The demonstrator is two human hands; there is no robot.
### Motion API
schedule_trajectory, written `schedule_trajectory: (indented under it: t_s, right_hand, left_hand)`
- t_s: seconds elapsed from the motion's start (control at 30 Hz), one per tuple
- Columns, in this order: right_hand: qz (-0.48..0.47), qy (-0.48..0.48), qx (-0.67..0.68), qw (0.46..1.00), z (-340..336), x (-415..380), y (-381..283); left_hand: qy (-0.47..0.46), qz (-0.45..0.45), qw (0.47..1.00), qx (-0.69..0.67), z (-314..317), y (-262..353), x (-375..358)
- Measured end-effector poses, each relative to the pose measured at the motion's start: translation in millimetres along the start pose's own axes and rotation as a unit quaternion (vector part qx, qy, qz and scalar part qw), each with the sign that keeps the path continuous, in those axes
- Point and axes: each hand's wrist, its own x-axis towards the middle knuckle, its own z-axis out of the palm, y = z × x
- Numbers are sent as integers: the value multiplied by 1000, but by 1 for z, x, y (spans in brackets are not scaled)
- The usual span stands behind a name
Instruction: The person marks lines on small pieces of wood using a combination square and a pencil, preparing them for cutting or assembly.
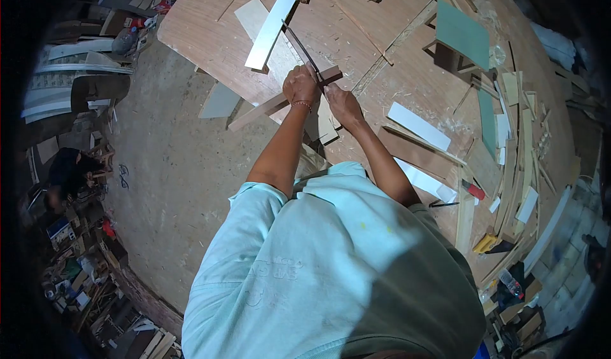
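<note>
My left hand point(300, 85) is closed over a narrow wooden strip point(258, 112), which slants across the bench edge. Its near-left end hangs out over the floor. Close beside it, my right hand point(344, 106) is closed at the near end of a long thin dark tool point(298, 44), like a saw blade seen edge-on. The tool crosses the strip and points away to the upper left; its grip is hidden by my fingers. Under both lies a pale flat board point(258, 17). A white-faced panel piece point(272, 31) rests on that board, left of the tool.
A large plywood bench point(210, 19) carries sawdust and scraps. Green panels on a small frame point(461, 34) stand at the far right. White strips point(419, 125), a red-handled cutter point(473, 190) and a yellow-handled tool point(485, 243) lie rightward. A person point(67, 171) is at the far left.
</note>
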Motion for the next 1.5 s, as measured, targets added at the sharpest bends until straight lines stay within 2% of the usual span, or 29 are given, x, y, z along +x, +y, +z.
schedule_trajectory:
  t_s: [0.07, 0.13, 0.27, 0.37, 0.47, 0.57, 0.63, 0.73, 0.83, 0.97, 1.0, 1.1, 1.27, 1.5]
  right_hand:
    - [8, -13, -17, 1000, -2, -2, -9]
    - [54, 25, -72, 996, 0, -9, -22]
    - [71, 33, -79, 994, -5, -15, -35]
    - [64, 42, -77, 994, -3, -8, -25]
    - [28, -3, 16, 999, -1, -1, -6]
    - [-15, 7, 37, 999, -2, 1, 2]
    - [-2, 14, 25, 1000, -1, -1, -1]
    - [23, 23, -6, 999, -2, -3, -10]
    - [45, 15, -36, 998, -4, -6, -19]
    - [15, 65, -80, 995, -1, -13, -26]
    - [25, 64, -97, 993, 0, -14, -27]
    - [46, 45, -113, 992, -1, -22, -31]
    - [52, 31, -124, 990, 0, -21, -31]
    - [67, 46, -108, 991, 2, -30, -23]
  left_hand:
    - [7, 11, 1000, 7, 5, -2, 1]
    - [14, 20, 1000, 15, 6, -3, 2]
    - [5, 23, 999, 25, 7, -3, 2]
    - [15, 35, 999, 9, 6, -4, -1]
    - [18, 38, 999, -7, 5, -6, -1]
    - [3, 38, 999, -21, 3, -8, -1]
    - [-2, 45, 998, -34, -1, -10, -2]
    - [-75, 160, 982, -64, -13, -23, -4]
    - [-92, 216, 970, -68, -17, -34, -8]
    - [-98, 164, 978, -85, -21, -29, -11]
    - [-74, 162, 980, -85, -22, -27, -14]
    - [-51, 184, 980, -55, -26, -23, -22]
    - [-31, 170, 983, -57, -21, -20, -27]
    - [14, 177, 984, -25, -17, -10, -36]
